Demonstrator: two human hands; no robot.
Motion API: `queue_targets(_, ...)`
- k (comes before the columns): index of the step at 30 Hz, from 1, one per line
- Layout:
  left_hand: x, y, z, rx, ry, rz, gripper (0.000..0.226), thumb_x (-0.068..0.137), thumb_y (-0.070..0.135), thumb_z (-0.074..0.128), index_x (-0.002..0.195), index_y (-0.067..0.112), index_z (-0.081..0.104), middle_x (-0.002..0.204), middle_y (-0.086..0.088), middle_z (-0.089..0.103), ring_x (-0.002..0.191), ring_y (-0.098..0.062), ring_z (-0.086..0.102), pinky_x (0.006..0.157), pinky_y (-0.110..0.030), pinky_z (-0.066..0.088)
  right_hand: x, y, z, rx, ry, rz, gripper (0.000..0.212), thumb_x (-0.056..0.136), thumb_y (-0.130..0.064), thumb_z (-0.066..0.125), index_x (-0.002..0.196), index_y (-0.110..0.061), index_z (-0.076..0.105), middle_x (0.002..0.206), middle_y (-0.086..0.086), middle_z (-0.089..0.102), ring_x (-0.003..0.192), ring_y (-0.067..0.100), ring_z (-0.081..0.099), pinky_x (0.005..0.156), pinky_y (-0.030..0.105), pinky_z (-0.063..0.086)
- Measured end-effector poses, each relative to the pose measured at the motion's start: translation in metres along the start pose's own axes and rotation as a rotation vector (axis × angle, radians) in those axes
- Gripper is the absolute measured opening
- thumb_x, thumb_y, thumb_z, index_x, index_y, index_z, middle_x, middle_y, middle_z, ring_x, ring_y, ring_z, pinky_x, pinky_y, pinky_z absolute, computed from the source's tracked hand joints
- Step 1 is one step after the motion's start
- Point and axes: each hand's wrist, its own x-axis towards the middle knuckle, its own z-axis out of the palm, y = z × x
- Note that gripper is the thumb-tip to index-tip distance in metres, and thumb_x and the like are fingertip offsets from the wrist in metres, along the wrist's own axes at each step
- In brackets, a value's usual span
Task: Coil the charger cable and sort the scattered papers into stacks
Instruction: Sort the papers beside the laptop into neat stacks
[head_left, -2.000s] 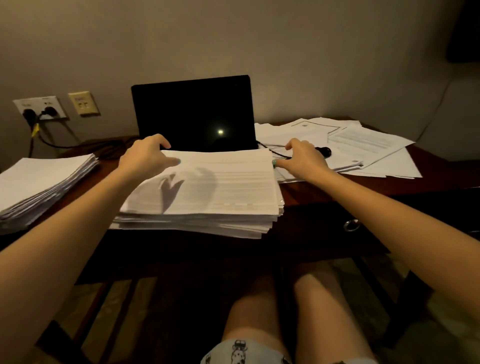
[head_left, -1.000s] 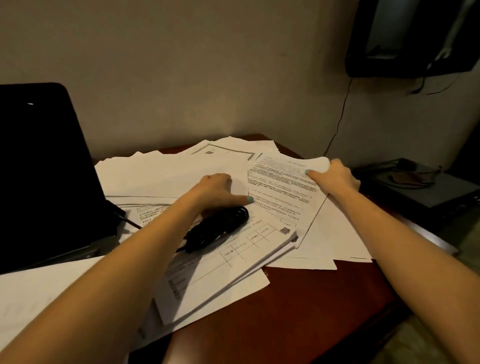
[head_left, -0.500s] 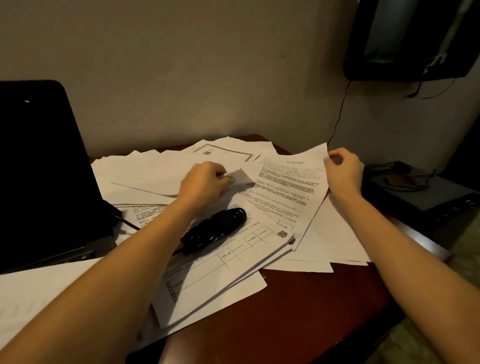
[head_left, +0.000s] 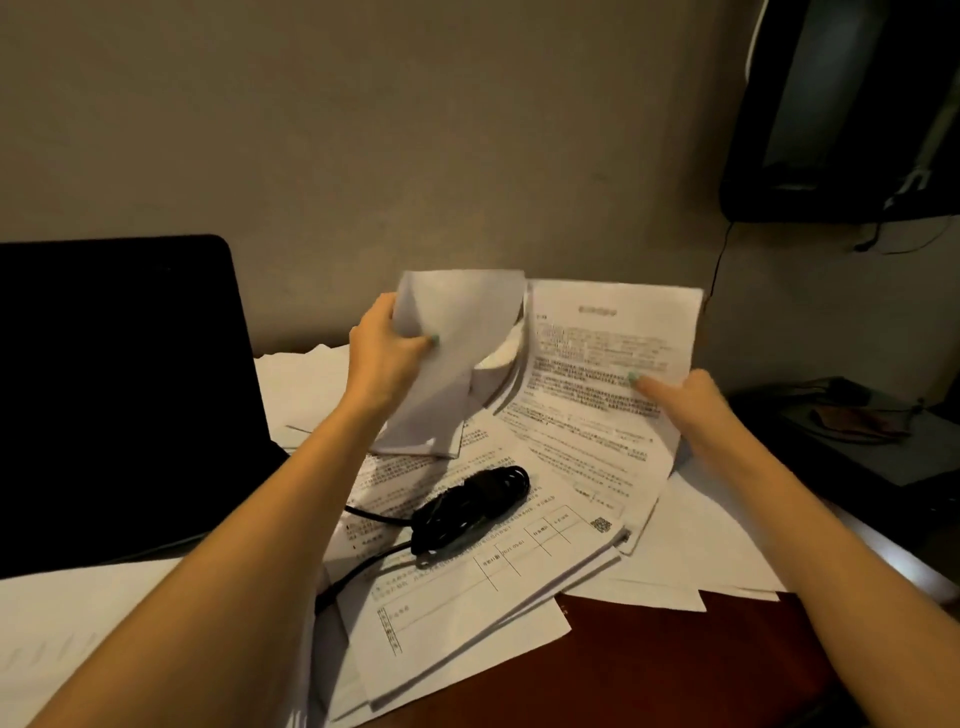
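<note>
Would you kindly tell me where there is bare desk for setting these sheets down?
Bare wood shows only at the near right, bordered by the scattered papers behind and to its left and by the right forearm. Elsewhere is crowded: the coiled cable lies on the papers in the middle, the laptop and a white stack fill the left.
</note>
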Motion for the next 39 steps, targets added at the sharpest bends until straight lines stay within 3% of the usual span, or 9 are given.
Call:
queue_targets(3, 0.007, -0.003, -0.004, -0.088, 0.087, -0.013, 0.007, 0.076, 0.014, 0.058, 0.071, 0.013, 0.054, 0.071, -0.003, 0.053, 0.066, -0.019, 0.043, 0.058, -0.034, 0.037, 0.000, -0.005, 0.000, -0.008, 0.068, -0.120, 0.014, 0.092, -0.010, 0.061, 0.104, -0.004, 0.065, 0.094, 0.006, 0.067, 0.074, 0.012, 0.067, 0.063, 0.020, 0.057)
queue_targets(6, 0.006, 0.004, -0.009, -0.210, 0.112, -0.049, 0.035, 0.087, 0.014, 0.052, 0.059, 0.018, 0.031, 0.061, -0.001, 0.032, 0.062, -0.015, 0.027, 0.057, -0.032, 0.023, 0.002, -0.015, -0.006, 0.129, 0.097, -0.154, 0.003, 0.089, -0.013, 0.065, 0.092, -0.012, 0.066, 0.099, 0.006, 0.068, 0.085, 0.018, 0.066, 0.067, 0.021, 0.057)
queue_targets(11, 0.002, 0.019, -0.016, -0.395, -0.022, -0.118, 0.022, 0.097, 0.033, 0.054, 0.088, 0.014, 0.052, 0.083, -0.009, 0.046, 0.078, -0.019, 0.042, 0.070, -0.035, 0.034, -0.001, -0.024, -0.016, 0.164, -0.149, -0.223, 0.081, 0.032, -0.061, 0.090, 0.097, -0.016, 0.069, 0.098, 0.001, 0.075, 0.089, 0.019, 0.072, 0.069, 0.030, 0.060)
queue_targets(17, -0.005, 0.048, -0.003, -0.451, -0.258, -0.050, 0.028, 0.099, 0.038, 0.049, 0.094, 0.013, 0.061, 0.088, -0.009, 0.059, 0.082, -0.021, 0.054, 0.074, -0.035, 0.042, -0.003, -0.033, -0.009, 0.216, -0.192, -0.248, 0.082, 0.032, -0.060, 0.090, 0.098, -0.017, 0.069, 0.102, 0.007, 0.074, 0.093, 0.025, 0.071, 0.071, 0.034, 0.060)
queue_targets(24, -0.015, 0.072, 0.002, -0.407, -0.388, 0.021, 0.038, 0.100, 0.040, 0.039, 0.087, 0.010, 0.058, 0.069, 0.002, 0.065, 0.064, -0.011, 0.061, 0.060, -0.026, 0.050, 0.003, -0.039, -0.014, 0.251, -0.203, -0.236, 0.089, 0.024, -0.060, 0.090, 0.096, -0.013, 0.067, 0.091, 0.002, 0.075, 0.084, 0.022, 0.072, 0.065, 0.030, 0.059)
queue_targets(28, -0.017, 0.073, 0.003, -0.380, -0.456, 0.008, 0.050, 0.097, 0.049, 0.034, 0.093, 0.009, 0.064, 0.082, -0.006, 0.069, 0.077, -0.022, 0.065, 0.071, -0.035, 0.053, 0.001, -0.042, -0.014, 0.279, -0.202, -0.260, 0.081, 0.032, -0.058, 0.090, 0.095, -0.012, 0.067, 0.089, 0.004, 0.074, 0.082, 0.023, 0.071, 0.065, 0.032, 0.060)
queue_targets(33, -0.017, 0.072, 0.006, -0.378, -0.480, 0.105, 0.062, 0.075, 0.070, 0.046, 0.101, 0.019, 0.068, 0.097, -0.001, 0.074, 0.092, -0.021, 0.070, 0.081, -0.037, 0.057, -0.002, -0.048, -0.006, 0.317, 0.064, -0.253, 0.008, 0.087, -0.021, 0.067, 0.092, -0.015, 0.067, 0.089, 0.001, 0.073, 0.093, 0.028, 0.069, 0.073, 0.037, 0.060)
queue_targets(36, -0.018, 0.068, 0.007, -0.379, -0.477, 0.110, 0.026, 0.083, 0.035, 0.062, 0.105, 0.019, 0.064, 0.095, 0.007, 0.074, 0.089, -0.010, 0.070, 0.072, -0.023, 0.056, -0.006, -0.062, -0.003, 0.318, 0.139, -0.285, 0.008, 0.088, -0.021, 0.066, 0.092, -0.014, 0.068, 0.093, 0.005, 0.072, 0.089, 0.025, 0.071, 0.074, 0.038, 0.059)
queue_targets(39, -0.015, 0.056, 0.004, -0.403, -0.436, 0.078, 0.021, 0.087, 0.011, 0.065, 0.108, 0.015, 0.066, 0.102, 0.003, 0.074, 0.094, -0.013, 0.070, 0.076, -0.023, 0.056, -0.006, -0.092, 0.001, 0.346, 0.174, -0.366, 0.004, 0.090, -0.017, 0.065, 0.090, -0.014, 0.068, 0.086, 0.002, 0.071, 0.076, 0.015, 0.072, 0.065, 0.029, 0.059)
